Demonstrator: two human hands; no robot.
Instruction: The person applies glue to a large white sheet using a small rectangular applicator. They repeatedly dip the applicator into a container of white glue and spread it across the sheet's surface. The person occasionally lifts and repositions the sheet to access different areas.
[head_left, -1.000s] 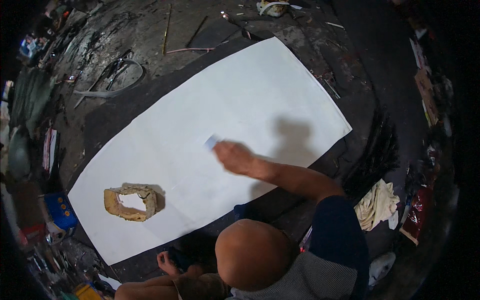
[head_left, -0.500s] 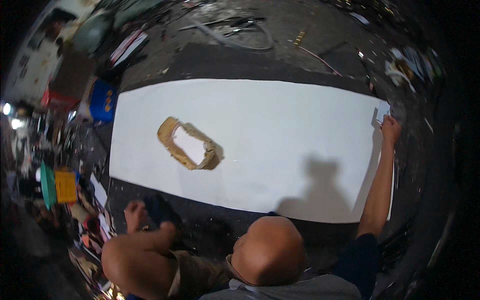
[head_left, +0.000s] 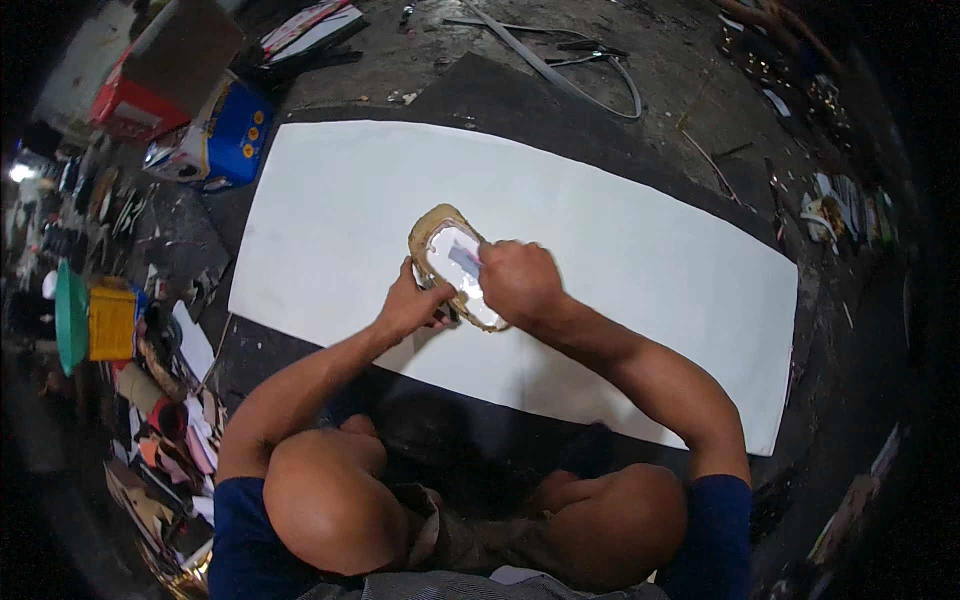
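A large white sheet (head_left: 330,210) lies before me. Over its middle is an oval tub (head_left: 437,218) with a crusted tan rim and glossy white, glue-like stuff (head_left: 480,300) inside. My left hand (head_left: 408,303) grips the tub's near left side, thumb at the rim and fingers around the wall. In my right hand (head_left: 522,284) is a small flat grey spreader (head_left: 464,257); its blade sits within the tub's opening. The closed fingers hide the spreader's held end.
Dark matting (head_left: 480,90) borders the sheet. At the far left stand a blue box (head_left: 228,135) and a red carton (head_left: 135,105). A yellow container (head_left: 112,322), a green basin (head_left: 70,315) and scraps (head_left: 170,430) crowd the left. A grey strip (head_left: 540,65) lies beyond.
My right hand has come from the sheet's far right edge to the tub with the spreader. My left hand has risen from by my knee and taken hold of the tub. The view has shifted.
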